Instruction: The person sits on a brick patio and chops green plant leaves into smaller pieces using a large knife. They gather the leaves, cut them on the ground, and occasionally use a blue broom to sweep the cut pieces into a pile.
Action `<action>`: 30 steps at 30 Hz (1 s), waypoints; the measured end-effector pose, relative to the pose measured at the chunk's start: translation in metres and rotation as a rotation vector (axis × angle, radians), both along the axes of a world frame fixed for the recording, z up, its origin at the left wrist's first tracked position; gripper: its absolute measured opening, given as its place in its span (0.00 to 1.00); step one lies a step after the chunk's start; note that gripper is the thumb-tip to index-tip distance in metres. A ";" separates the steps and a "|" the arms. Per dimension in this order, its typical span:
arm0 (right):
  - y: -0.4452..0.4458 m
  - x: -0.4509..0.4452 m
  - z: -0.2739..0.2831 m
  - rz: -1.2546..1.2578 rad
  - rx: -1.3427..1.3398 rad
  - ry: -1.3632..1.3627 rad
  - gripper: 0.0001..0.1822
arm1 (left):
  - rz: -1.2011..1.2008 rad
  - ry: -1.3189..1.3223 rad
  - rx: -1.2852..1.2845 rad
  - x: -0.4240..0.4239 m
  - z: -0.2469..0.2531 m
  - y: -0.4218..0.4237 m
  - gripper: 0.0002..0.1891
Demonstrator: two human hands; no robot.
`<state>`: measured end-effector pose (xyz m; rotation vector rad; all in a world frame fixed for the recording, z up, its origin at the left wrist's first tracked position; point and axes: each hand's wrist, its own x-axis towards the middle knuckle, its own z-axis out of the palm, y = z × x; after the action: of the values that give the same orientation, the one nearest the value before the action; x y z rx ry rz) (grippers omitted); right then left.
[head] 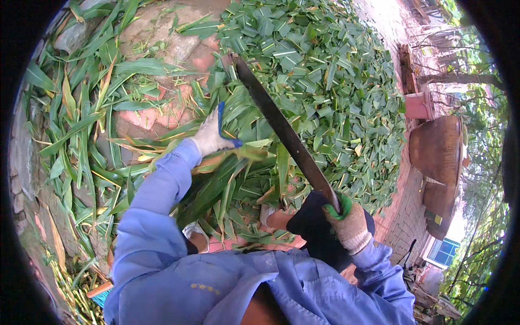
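Observation:
My left hand (211, 134), in a pale glove with blue-coated fingers, lies over a bunch of long green maize leaves (239, 107). Its thumb and fingers are spread wide on the leaves; its palm side is hidden. My right hand (347, 227), in a pale glove with green fingers, grips the near end of a long dark metal chopping blade (284, 132). The blade slants away to the upper left, raised over the leaves, and its far end meets a metal part (229, 61) half buried in leaves. More long leaves (215, 191) lie between my feet.
Chopped leaf pieces (325, 81) form a broad heap at the right. Uncut maize leaves (81, 122) are strewn over the ground at the left, beside a stone (75, 36). Large brown pots (434, 146) and a pink pot (418, 105) stand beyond the heap.

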<state>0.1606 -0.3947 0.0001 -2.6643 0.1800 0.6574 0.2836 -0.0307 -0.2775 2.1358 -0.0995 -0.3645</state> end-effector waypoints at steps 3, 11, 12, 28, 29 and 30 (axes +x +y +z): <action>-0.003 0.001 -0.010 -0.016 0.021 0.021 0.21 | -0.013 -0.015 0.232 -0.014 -0.004 -0.007 0.82; -0.020 -0.053 -0.109 -0.010 0.001 -0.114 0.19 | 0.160 0.147 -0.030 0.019 -0.018 -0.015 0.51; -0.015 -0.054 -0.115 0.002 0.022 -0.122 0.19 | 0.186 0.166 -0.048 0.020 -0.033 -0.011 0.47; 0.037 0.012 0.048 -0.125 0.167 -0.121 0.25 | 0.192 -0.006 0.460 -0.037 0.050 -0.066 0.26; 0.049 0.041 0.079 -0.030 0.144 -0.162 0.23 | 0.140 -0.052 0.496 -0.037 0.049 -0.066 0.25; 0.040 0.064 0.102 0.003 0.208 -0.124 0.20 | 0.073 -0.107 0.506 -0.035 0.050 -0.077 0.25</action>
<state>0.2246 -0.3550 0.1017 -2.4954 0.0699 0.4819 0.2482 -0.1074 -0.2271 2.6513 0.0128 -0.2481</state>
